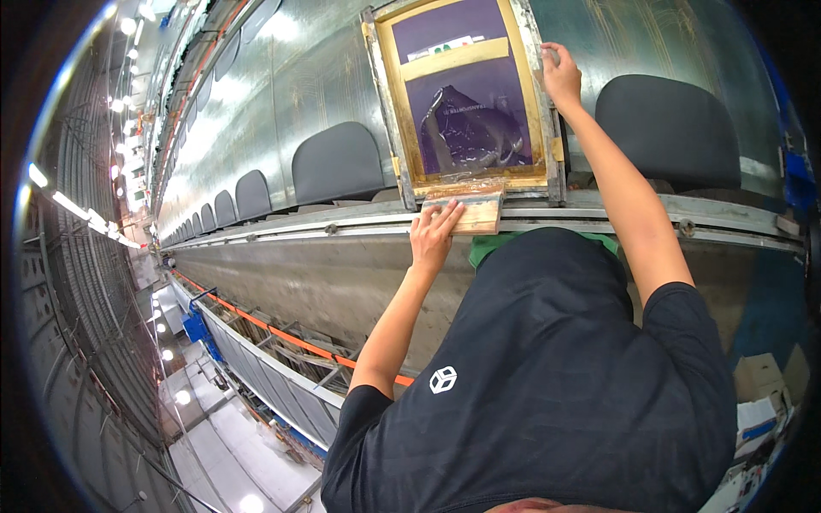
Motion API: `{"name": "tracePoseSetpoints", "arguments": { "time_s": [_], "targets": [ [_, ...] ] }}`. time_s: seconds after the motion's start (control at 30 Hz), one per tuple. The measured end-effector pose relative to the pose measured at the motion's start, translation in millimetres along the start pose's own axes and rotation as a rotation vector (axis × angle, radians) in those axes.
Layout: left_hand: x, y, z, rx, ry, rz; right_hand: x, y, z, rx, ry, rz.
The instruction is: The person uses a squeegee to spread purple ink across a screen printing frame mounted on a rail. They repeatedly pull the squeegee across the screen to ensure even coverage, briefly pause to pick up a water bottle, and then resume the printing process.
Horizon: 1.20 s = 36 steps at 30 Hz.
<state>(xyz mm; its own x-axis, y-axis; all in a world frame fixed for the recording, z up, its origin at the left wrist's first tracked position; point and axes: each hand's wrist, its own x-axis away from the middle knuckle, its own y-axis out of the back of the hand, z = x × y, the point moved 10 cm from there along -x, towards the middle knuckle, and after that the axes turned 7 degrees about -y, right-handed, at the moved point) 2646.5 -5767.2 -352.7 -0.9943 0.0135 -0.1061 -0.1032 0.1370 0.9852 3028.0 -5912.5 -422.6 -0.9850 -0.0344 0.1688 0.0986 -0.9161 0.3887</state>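
Observation:
A screen-printing frame (385, 90) lies over the long metal table in front of me, with purple mesh (457, 26) inside yellowed taped borders. Glossy wet-looking ink (479, 135) pools on the nearer half of the mesh. At the frame's near end, my left hand (433, 239) is closed over a squeegee with a pale wooden handle (479, 215); its fingers lie on top and its blade side faces the mesh. My right hand (562, 79) has its fingers curled at the frame's right side rail, toward the far end.
Dark grey rounded panels (338, 162) lie in a row along the table, one larger panel (667, 128) right of the frame. A metal rail (342, 224) runs along the table's near edge. Cardboard boxes (759, 376) stand at lower right. An orange strip (299, 340) runs behind on the left.

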Motion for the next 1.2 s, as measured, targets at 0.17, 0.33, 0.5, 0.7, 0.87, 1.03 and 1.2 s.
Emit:
{"name": "tracePoseSetpoints", "arguments": {
  "time_s": [0.17, 0.33, 0.5, 0.7, 0.87, 1.03, 1.2],
  "targets": [
    [-36.5, 19.7, 41.1, -0.063, 0.015, -0.182, 4.4, -2.7, -2.4, 0.004, -0.074, 0.025],
    [-117.9, 0.8, 102.9, -0.131, 0.029, -0.236, 8.9, -0.7, 6.1, -0.013, -0.032, 0.016],
    [-167.7, -16.1, 148.0, -0.136, 0.071, -0.199, 7.5, -2.2, 3.5, -0.061, -0.016, -0.008],
    [-121.0, -33.5, 135.2, -0.129, 0.123, -0.103, 9.4, -6.2, -2.6, -0.075, 0.011, -0.052],
    [-50.0, -34.6, 97.8, -0.038, 0.219, 0.008, 14.5, 0.8, 9.4, -0.075, 0.077, -0.122],
    [-35.7, -8.6, 116.3, 0.148, 0.537, -0.028, 8.9, -9.4, -8.0, -0.060, -0.084, 0.036],
    [-49.8, 7.1, 127.7, 0.267, 0.663, -0.215, 6.3, -1.8, 3.3, -0.057, 0.103, -0.090]
  ]
}}
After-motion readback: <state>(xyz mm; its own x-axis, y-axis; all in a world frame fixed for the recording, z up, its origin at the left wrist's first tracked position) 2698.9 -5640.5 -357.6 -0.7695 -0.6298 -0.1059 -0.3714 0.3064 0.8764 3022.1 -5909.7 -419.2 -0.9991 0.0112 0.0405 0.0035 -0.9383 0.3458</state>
